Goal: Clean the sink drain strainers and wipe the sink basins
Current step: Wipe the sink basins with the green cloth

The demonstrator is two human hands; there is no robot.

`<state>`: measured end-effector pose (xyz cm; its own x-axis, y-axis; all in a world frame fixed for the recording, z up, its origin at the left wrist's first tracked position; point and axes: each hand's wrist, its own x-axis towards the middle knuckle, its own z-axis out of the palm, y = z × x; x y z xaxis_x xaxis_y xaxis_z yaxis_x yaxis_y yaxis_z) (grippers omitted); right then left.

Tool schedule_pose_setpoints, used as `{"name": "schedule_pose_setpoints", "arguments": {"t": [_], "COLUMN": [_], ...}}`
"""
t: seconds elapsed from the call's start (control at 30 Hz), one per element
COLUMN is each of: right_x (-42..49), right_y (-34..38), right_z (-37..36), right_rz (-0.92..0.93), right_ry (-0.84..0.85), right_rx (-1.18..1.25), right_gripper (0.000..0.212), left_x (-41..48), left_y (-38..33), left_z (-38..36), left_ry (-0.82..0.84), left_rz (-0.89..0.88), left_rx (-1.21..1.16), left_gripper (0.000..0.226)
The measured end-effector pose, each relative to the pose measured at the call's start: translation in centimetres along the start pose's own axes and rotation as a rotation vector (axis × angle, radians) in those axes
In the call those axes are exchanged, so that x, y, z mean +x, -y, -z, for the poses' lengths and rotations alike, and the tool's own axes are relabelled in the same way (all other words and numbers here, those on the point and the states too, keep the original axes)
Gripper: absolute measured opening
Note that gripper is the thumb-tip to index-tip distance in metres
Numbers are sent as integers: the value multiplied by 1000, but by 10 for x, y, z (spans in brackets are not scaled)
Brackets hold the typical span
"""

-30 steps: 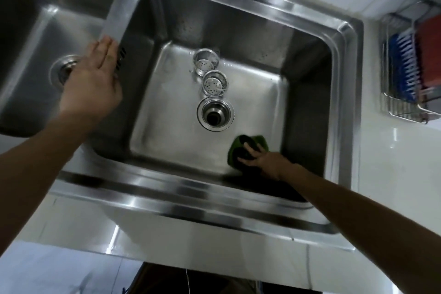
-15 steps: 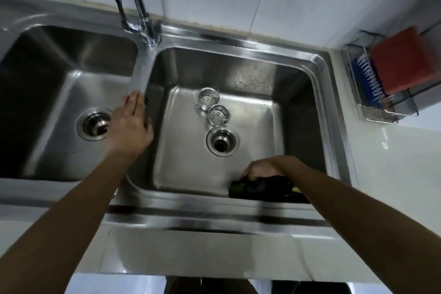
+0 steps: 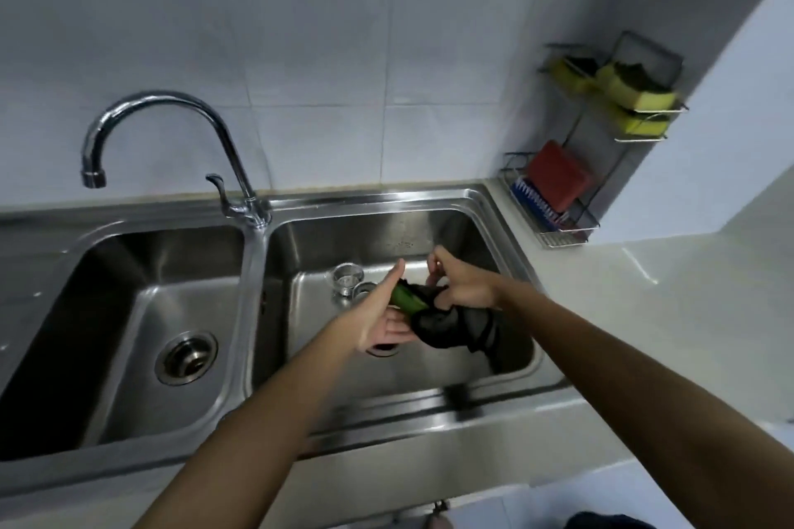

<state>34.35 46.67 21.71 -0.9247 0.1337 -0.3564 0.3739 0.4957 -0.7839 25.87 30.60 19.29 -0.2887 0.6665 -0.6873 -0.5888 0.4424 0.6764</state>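
Looking from the near edge outward: both forearms reach over the sink's front rim [image 3: 429,412] into the right basin [image 3: 386,234].

The left hand [image 3: 374,320] is palm-up, fingers straight, thumb stuck out, cradling the rag [image 3: 451,326] from below. The right hand [image 3: 464,290] comes in from the right and pinches the rag's upper edge with curled fingers. The rag is dark with a green strip at its left end. Its long axis runs left to right between the hands, and the loose part droops to the right, held up off the basin floor as far as I can tell. The right drain [image 3: 383,351] peeks out just under the left hand.

What matters next: the two strainers, one [image 3: 345,276] and the other [image 3: 364,289], sit on the basin floor just beyond and left of the left hand, close together. So the left hand is nearer, I'd say, while the right one keeps hold of the rag.

The steel looks slick, so small parts may skate. There's decent room, since the faucet [image 3: 223,142] is swung over the left basin [image 3: 129,292]. At the far right, a wire rack [image 3: 567,228] with sponges stands on the bench [image 3: 644,314].
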Motion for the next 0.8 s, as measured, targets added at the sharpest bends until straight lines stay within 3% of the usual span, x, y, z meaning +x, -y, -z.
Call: {"name": "schedule_pose_setpoints", "arguments": {"t": [0.17,0.23,0.3,0.37,0.4,0.47,0.53,0.7,0.8], "right_x": [-21,-31,-45,-58,-63,-68,-66,-71,-89], "right_y": [5,-1,-7,-21,-35,-64,-83,-77,-71], "right_z": [19,20,17,9,4,-7,-15,6,40], "right_rz": [110,136,149,47,-47,-243,-268,-17,51], "right_ry": [-177,-231,-376,-574,-614,-484,-332,-386,-525], "right_rx": [28,221,506,760,849,1001,1163,1533,1550], "right_gripper": [56,57,42,32,39,67,81,87,62], "left_x": [7,5,2,0,0,1,0,0,13], "left_y": [-33,-43,-51,-56,-58,-66,-73,-90,-97], "left_z": [-28,-38,-48,-58,-63,-72,-82,-110,-123], "left_ry": [-209,-197,-147,-98,-68,-2,60,181,219], "left_rz": [-221,-293,-356,-402,-414,-427,-422,-408,-360], "left_rx": [-54,-140,-151,-114,-111,-155,-233,-328,-294], "left_gripper": [44,34,30,30,31,32,34,38,39]}}
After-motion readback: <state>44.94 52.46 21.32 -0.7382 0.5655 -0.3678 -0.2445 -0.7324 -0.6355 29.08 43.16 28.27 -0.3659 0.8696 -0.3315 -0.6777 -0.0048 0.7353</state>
